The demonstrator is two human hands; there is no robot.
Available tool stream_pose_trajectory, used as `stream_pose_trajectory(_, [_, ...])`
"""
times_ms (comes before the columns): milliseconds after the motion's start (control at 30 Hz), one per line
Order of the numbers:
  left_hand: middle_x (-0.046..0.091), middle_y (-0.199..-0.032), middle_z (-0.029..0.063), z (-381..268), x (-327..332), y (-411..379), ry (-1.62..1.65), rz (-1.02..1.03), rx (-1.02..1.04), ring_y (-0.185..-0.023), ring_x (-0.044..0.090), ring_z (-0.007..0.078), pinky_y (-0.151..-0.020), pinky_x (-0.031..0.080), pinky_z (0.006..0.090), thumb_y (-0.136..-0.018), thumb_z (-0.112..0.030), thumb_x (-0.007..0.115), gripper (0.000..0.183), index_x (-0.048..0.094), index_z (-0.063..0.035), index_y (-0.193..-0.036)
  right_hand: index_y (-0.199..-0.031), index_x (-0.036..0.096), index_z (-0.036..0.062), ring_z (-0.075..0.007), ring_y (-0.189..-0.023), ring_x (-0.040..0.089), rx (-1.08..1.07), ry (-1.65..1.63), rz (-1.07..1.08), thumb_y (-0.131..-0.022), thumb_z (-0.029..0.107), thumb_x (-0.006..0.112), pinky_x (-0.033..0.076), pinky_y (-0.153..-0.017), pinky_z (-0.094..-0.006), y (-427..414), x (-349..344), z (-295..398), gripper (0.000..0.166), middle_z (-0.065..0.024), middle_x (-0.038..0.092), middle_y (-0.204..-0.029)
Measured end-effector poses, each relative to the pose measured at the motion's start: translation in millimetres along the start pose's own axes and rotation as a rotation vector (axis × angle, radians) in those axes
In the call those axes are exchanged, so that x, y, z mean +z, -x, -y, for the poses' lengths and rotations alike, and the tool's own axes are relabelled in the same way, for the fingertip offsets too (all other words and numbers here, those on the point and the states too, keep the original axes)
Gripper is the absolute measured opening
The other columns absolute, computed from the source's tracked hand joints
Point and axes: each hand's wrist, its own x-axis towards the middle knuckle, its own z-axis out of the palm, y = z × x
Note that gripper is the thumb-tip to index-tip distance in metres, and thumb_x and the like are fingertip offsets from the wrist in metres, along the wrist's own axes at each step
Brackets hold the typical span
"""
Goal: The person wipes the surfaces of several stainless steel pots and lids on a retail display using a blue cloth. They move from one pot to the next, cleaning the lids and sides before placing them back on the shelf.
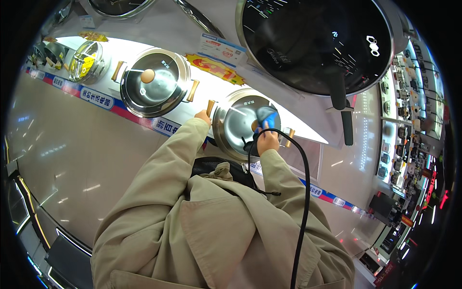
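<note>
Directly before me a steel pot with a glass lid (236,124) stands on the lit display counter (303,126). My left hand (204,116) grips its left wooden handle (210,107). In my right hand (268,141) is a blue and dark cloth (267,117), held over the right part of the lid beside the knob, which it partly covers. A black cable (306,169) loops past my right hand; its full course is hidden. The right wooden handle (290,138) of the pot is untouched. To the left stands a similar lidded pot (155,83) with wooden handles.
A large black pan with a glass lid (317,47) stands on the raised shelf behind, its handle jutting toward me. A price card (222,48) and a yellow-red sign (216,69) lie near the pots. A glass-lidded pot (86,62) stands further left. Stocked shelves (397,137) line the right.
</note>
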Motion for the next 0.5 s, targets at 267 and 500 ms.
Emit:
stream_pose_trajectory(267, [0.066,-0.104,0.0194,-2,-3,0,-0.096,0.096,-0.005,-0.101,0.063,0.0359,-0.088,0.048,0.0425,-0.089,-0.015,0.061,0.026,0.057,-0.0038,-0.112,-0.118,0.061,0.0147,-0.0428,-0.089,0.061,0.463,0.158,0.196,-0.092,0.043,0.053,0.050,-0.079,-0.0487,9,12,-42,0.039,-0.0240,0.058,-0.103])
stream_pose_trajectory(500, [0.064,-0.103,0.0223,-8,1,-5,-0.142,0.092,-0.041,-0.101,0.062,0.0365,-0.088,0.048,0.0442,-0.088,-0.015,0.061,0.027,0.054,-0.0031,-0.110,-0.128,0.056,0.0179,-0.0439,-0.099,0.059,0.124,0.077,0.228,-0.094,0.039,0.051,0.049,-0.083,-0.0490,1,-9,1,0.041,-0.0258,0.055,-0.115])
